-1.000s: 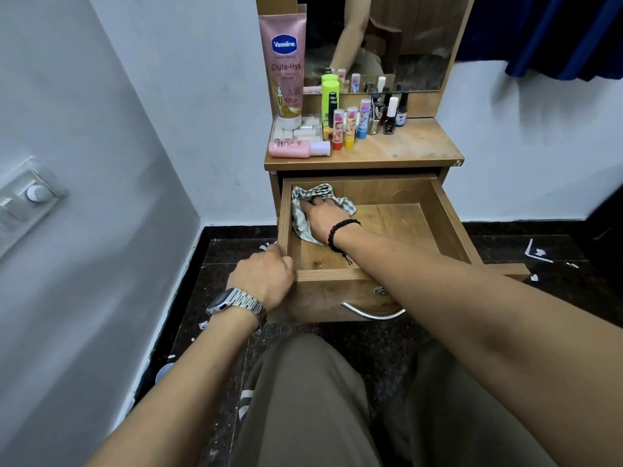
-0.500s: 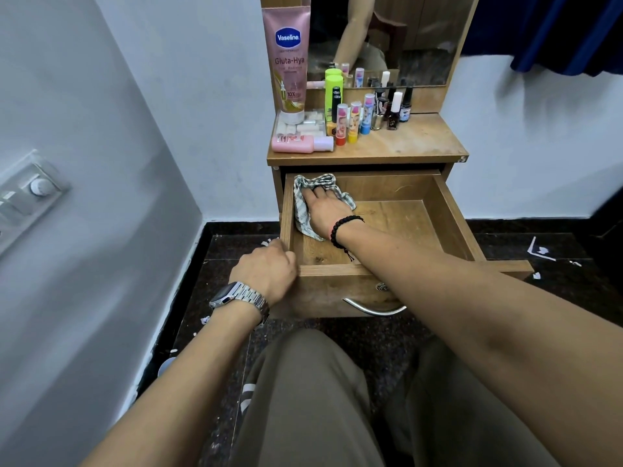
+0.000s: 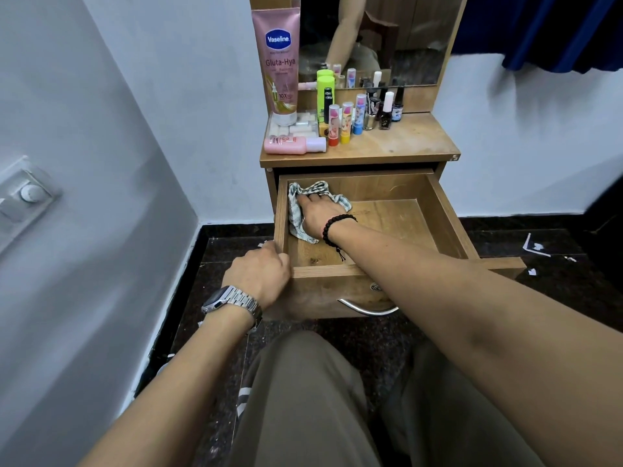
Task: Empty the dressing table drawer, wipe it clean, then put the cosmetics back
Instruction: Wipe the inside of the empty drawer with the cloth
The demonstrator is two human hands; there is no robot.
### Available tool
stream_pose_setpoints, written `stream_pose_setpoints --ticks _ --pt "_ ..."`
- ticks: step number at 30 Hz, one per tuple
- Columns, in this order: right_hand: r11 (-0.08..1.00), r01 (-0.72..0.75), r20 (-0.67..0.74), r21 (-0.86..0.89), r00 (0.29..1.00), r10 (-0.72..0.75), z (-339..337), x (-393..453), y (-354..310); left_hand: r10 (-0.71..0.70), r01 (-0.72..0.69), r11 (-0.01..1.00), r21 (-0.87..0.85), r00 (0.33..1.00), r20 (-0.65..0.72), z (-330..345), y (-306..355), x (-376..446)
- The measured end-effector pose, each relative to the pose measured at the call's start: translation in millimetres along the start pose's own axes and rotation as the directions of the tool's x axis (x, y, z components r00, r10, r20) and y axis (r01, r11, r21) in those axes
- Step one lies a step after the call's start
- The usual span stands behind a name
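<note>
Wiping stage: right hand (image 3: 317, 215) flat on grey-white checked cloth (image 3: 295, 206) in brown wooden drawer (image 3: 450, 214), left hand (image 3: 258, 276) gripping its rim; next, probably sweeping right of that hand.

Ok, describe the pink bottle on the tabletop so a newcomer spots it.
Find the dressing table top above the open drawer. At its front left corner is the pink bottle. Unlike the upright sticks beside it, it lies flat, pale cap pointing right.
</note>
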State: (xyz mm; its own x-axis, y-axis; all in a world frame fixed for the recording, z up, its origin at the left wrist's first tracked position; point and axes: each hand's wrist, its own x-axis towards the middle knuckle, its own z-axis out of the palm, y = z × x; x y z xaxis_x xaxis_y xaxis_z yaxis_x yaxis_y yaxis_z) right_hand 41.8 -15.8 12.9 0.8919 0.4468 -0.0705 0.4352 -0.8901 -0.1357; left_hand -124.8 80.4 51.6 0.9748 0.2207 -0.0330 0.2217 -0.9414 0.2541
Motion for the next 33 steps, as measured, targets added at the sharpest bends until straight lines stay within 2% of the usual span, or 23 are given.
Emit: stream_pose_setpoints --ticks 8,15,20,22,25,29,31,33 --pt "0.962 -0.271 0.084 0.031 0.96 0.268 -14 -4 38 0.01 -0.01 1.0 -0.009 1.0 -0.002 1 -1 0" --pt "0.814 -0.564 0.076 0.137 0.825 0.559 -23 -19 100 0.006 -0.006 1.0 -0.012 1.0 -0.004 0 -1 0" --pt "0.741 -0.635 0.076 0.219 0.768 0.636 -24 -21 102 -0.011 0.011 1.0 -0.014 1.0 -0.006 1 1 -1" --pt "0.746 -0.625 0.098 0.231 0.778 0.621 -23 -19 91 -0.02 0.02 1.0 -0.012 1.0 -0.01 1 3 -1" --pt "0.816 -0.543 0.142 0.197 0.839 0.525 -21 -13 68 -0.019 0.019 1.0 -0.005 1.0 -0.024 2 3 0" --pt "0.936 -0.264 0.172 0.233 0.958 0.228 -15 -6 18 0.0 0.0 1.0 -0.001 0.999 -0.033 3 1 1" --pt "0.957 -0.129 0.149 0.259 0.985 0.092 -10 -3 -5 0.001 -0.001 1.0 -0.004 1.0 -0.031 3 0 1" --pt "0.961 -0.091 0.129 0.263 0.99 0.058 -7 1 -12 0.001 -0.001 1.0 -0.005 0.999 -0.032 2 0 1"
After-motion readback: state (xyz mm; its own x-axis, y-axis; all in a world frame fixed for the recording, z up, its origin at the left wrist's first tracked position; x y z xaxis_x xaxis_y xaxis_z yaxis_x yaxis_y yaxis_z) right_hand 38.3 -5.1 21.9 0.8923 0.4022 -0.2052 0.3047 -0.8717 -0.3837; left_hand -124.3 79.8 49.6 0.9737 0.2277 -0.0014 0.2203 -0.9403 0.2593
